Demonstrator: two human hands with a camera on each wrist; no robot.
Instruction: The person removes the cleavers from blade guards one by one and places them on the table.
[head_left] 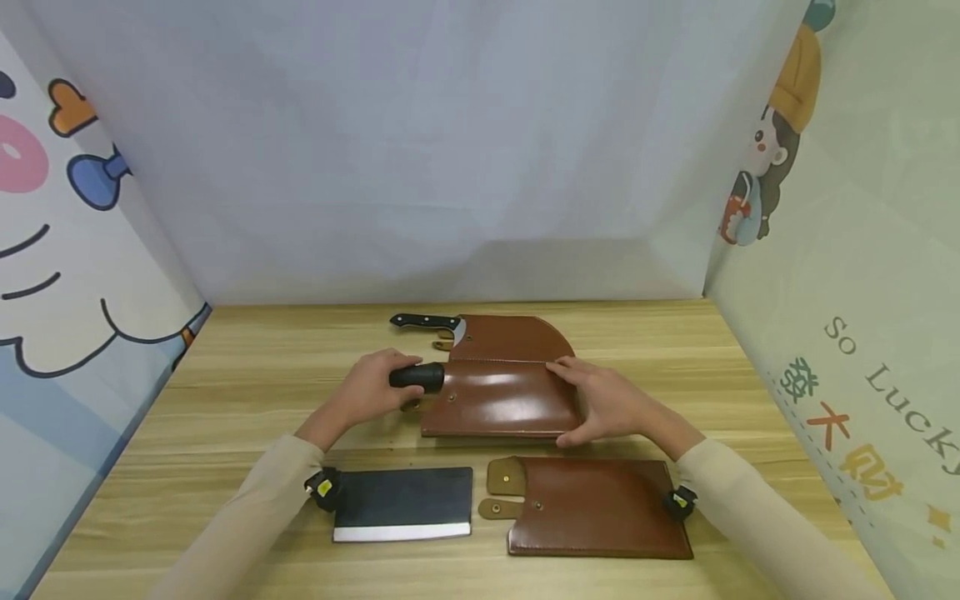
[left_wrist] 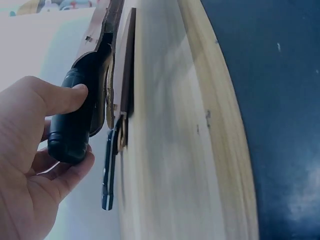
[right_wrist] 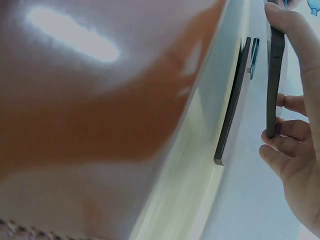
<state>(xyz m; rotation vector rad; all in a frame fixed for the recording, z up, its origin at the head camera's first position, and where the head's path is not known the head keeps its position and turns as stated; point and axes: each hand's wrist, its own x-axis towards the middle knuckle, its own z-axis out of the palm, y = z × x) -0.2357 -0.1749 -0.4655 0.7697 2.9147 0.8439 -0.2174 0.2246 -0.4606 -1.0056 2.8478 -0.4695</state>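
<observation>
While a pale cloth [head_left: 450,150] rose at the back, two printed panels closed in the sides: the left panel [head_left: 75,292] carried cartoon shapes, the right panel [head_left: 840,250] a cartoon figure and lettering. Between them spread a wood-grain table [head_left: 247,358]. Over its middle the held sheath [head_left: 502,400], brown and glossy, hung raised off the wood with its mouth to the left, and in the head view it hid the near edge of the far sheath [head_left: 513,336], which lay on the table behind it. Nearer the person lay the near sheath [head_left: 600,508] on the right and the bare blade [head_left: 405,496], dark with a bright edge, on the left, the two apart.

The right hand [head_left: 603,400] pinched the right end of the held sheath, thumb on one edge and fingers on the other. The left hand [head_left: 375,383] grasped the held handle [head_left: 423,377], black and thick, which jutted from the sheath's mouth. The far handle [head_left: 423,321], also black, stuck out leftward from the far sheath.

A tan flap [head_left: 506,477] lay at the near sheath's mouth. One wrist camera [head_left: 324,487] blocked the blade's left end; whether a handle lay under it could not be told. The other wrist camera [head_left: 681,502] overlapped the near sheath's right end.
</observation>
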